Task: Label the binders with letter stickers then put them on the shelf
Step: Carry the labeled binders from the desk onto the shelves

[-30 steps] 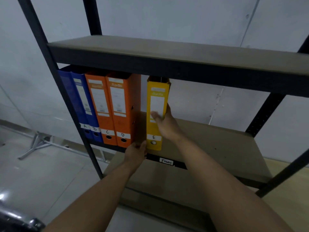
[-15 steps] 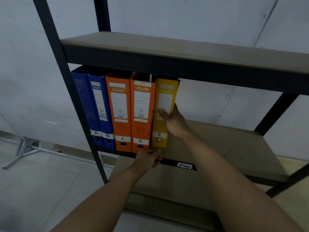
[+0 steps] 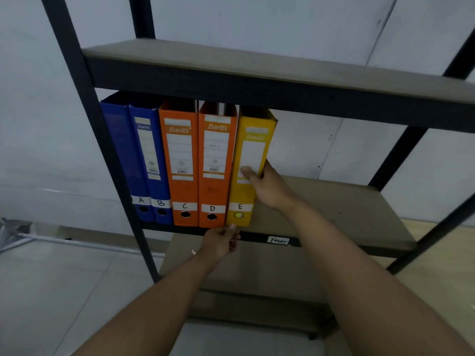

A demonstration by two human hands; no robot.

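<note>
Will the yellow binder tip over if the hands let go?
The yellow binder probably won't fall left: it stands against the orange D binder. It might lean right, toward bare shelf, being tall and narrow. Its flat covers look stiff, not floppy.

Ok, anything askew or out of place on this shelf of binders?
Only the yellow binder E: it leans, top to the right, gripped by the right hand, the left hand at its base. Binders A to D stand in order.

The person's two arms [image 3: 385, 291] are bare all the way down. The left hand [image 3: 221, 244] and the right hand [image 3: 268, 187] are bare too.
</note>
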